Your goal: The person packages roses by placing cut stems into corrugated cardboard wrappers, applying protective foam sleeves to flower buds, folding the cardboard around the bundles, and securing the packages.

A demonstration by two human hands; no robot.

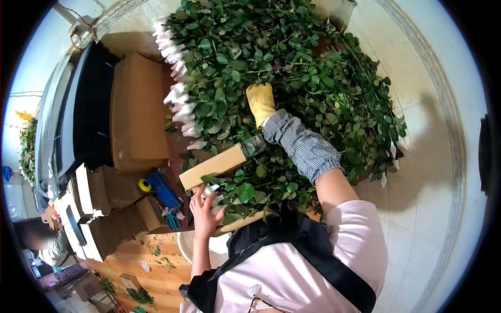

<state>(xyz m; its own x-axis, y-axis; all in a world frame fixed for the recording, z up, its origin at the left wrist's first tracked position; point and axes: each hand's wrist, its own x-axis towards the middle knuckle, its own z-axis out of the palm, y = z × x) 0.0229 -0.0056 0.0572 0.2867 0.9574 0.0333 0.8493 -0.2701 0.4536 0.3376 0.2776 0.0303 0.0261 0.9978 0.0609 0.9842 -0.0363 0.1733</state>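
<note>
A wide heap of leafy green stems covers the table, with white-wrapped flower heads along its left edge. My right hand, in a yellow glove, is closed among the stems; what it grips, if anything, is hidden in the leaves. My bare left hand has its fingers apart beside white-wrapped heads near the table's front edge. It is close to the lower end of a corrugated cardboard wrap, which lies at a slant around a clear sleeve between my hands.
Stacked cardboard sheets stand left of the heap. Below them are a blue tape dispenser, teal scissors and cartons. A white bucket sits under the table edge. Another person is at the far left.
</note>
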